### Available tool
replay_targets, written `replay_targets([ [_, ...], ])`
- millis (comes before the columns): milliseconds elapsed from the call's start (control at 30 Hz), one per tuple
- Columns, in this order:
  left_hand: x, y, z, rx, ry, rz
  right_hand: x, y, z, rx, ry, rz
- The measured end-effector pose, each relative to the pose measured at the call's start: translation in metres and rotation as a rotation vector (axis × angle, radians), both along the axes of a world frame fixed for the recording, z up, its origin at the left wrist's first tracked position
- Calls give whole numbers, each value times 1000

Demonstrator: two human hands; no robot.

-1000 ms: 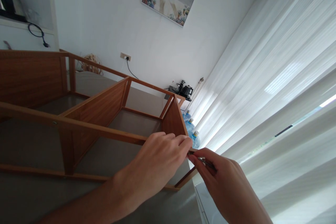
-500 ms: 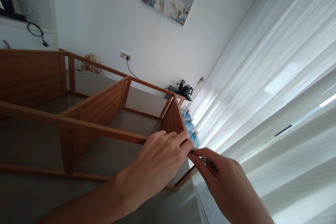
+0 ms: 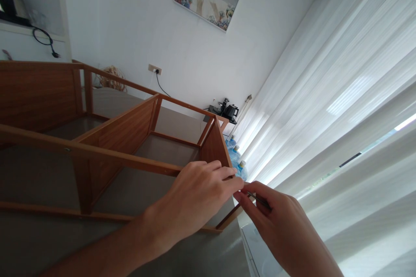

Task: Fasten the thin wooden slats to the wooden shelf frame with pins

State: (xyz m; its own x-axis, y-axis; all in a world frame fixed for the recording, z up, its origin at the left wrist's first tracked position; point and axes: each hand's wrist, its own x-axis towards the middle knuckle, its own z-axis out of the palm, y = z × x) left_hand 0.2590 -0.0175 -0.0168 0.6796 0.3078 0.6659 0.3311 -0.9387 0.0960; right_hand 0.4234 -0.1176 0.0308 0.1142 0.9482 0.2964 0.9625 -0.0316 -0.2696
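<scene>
A wooden shelf frame [image 3: 130, 158] with slatted-open sides and solid panels spans the left and middle of the head view. My left hand [image 3: 203, 190] lies over the near right corner of this frame, its fingers curled around the rail's end. Its index finger and thumb reach right up to my right hand [image 3: 271, 212]. Between the thumb and fingers of the right hand is a thin metal tool [image 3: 258, 199], pinched and pointing at the rail's end. The tool's tip and the spot it meets are hidden by the fingers.
Blue water bottles [image 3: 241, 170] stand behind the frame's right end, beside long white curtains [image 3: 325, 108]. Farther back, a black kettle [image 3: 231, 111] rests on a small stand. A white surface [image 3: 260, 251] is low on the right.
My left index finger and thumb have shifted slightly right, toward the tool and over the rail's end. The right hand keeps its pinch on the tool; the frame stays put.
</scene>
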Motion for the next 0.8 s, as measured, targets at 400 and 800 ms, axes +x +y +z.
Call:
replay_targets([
  [400,0,-1,1,-25,-24,-9,-1,-15,4,167,155,63],
  [800,-1,-1,2,-21,-9,12,1,-23,5,137,401,-30],
])
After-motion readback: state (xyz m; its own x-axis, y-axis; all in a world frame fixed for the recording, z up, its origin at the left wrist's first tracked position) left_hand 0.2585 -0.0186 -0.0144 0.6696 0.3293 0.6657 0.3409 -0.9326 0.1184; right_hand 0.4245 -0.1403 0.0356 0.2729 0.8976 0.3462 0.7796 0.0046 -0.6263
